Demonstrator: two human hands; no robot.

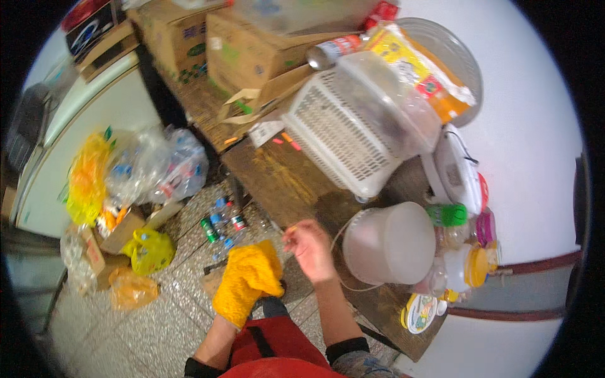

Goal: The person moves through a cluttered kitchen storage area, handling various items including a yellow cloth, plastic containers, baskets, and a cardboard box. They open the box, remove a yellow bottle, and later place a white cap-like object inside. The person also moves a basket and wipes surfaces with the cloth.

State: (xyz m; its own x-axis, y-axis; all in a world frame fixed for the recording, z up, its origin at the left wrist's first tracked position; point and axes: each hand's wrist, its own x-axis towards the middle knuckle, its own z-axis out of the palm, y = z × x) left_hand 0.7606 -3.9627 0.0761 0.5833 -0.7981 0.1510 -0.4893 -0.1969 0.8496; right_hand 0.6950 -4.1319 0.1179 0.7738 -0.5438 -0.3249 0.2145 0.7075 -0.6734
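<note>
A yellow fluffy cloth or mitt [250,279] covers my left hand [246,283] down to the wrist, in front of my red clothing. My left fingers are hidden inside it. Beside the near edge of a dark wooden table [269,175], my bare right hand [309,250] has its fingers curled in, palm side partly up. A small yellow piece [294,228] shows at these fingers, blurred. Just right of this hand a translucent white bucket [390,243] lies tilted on the table, its wire handle [338,236] hanging near my wrist. Small pink scraps [290,141] lie further up the tabletop.
A white perforated basket [340,132], cardboard boxes [250,52] and several jars [458,269] crowd the table. On the speckled tile floor [175,326] stand several bottles [222,217], a yellow-green bag [151,250] and clear plastic bags [137,165], beside a pale green appliance [104,108].
</note>
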